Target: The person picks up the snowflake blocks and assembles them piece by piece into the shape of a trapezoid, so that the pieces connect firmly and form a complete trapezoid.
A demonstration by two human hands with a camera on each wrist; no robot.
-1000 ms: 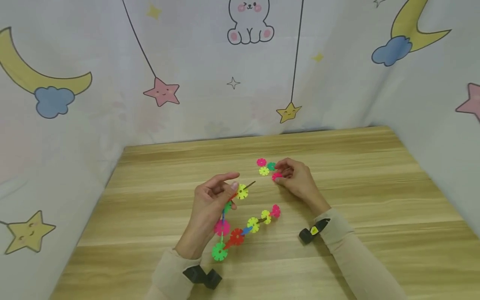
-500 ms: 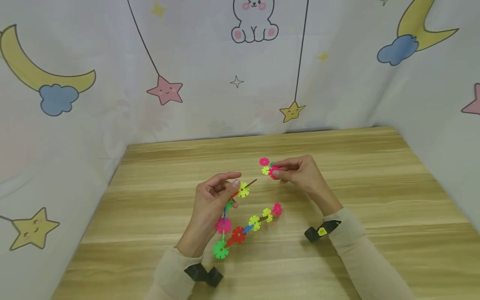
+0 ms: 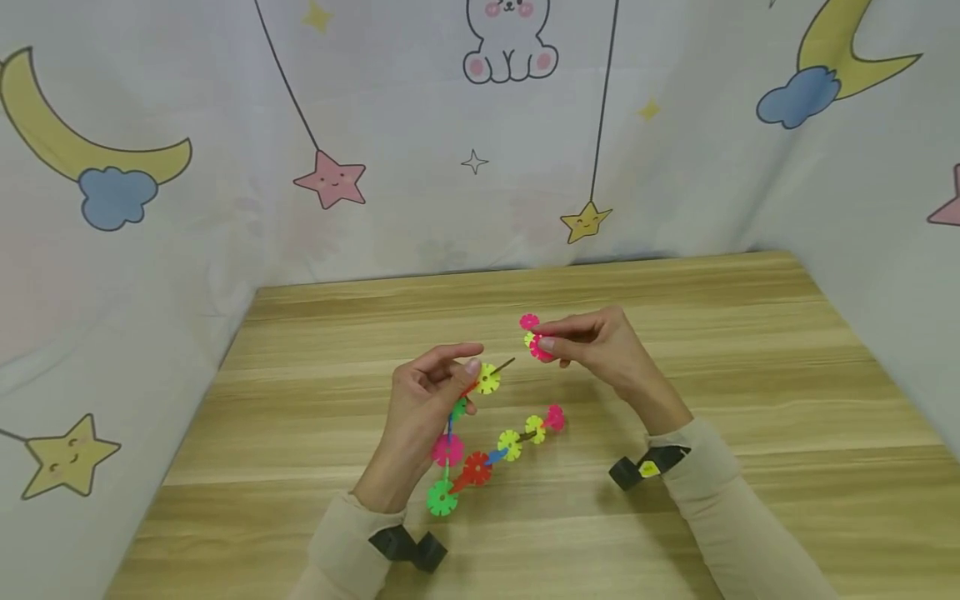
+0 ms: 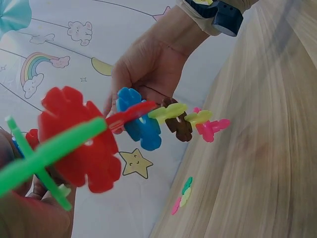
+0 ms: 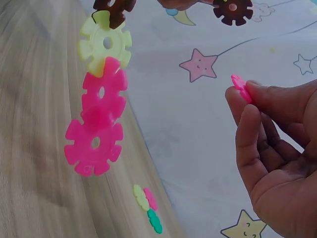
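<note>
My left hand (image 3: 423,396) grips a chain of interlocking plastic snowflake discs near one end. A yellow disc (image 3: 488,379) and a brown disc (image 3: 504,365), seen edge-on, stick out past the thumb. From the hand the chain drops to a green disc (image 3: 442,499), then bends right through a red disc (image 3: 477,468) to a pink end disc (image 3: 555,417). Between thumb and fingertips my right hand (image 3: 603,346) pinches a loose pink disc (image 5: 241,88), held up apart from the chain. In the right wrist view, the chain's pink end (image 5: 94,144) hangs left of that hand.
Loose pink (image 3: 529,321), yellow (image 5: 141,197) and green (image 5: 155,221) discs lie together on the wooden table (image 3: 337,333), behind the right fingertips in the head view. A white printed curtain (image 3: 405,217) stands along the table's back edge.
My right hand has picked the pink disc up off the table and carried it slightly left toward the chain's brown end. The left hand keeps its hold, almost unmoved.
</note>
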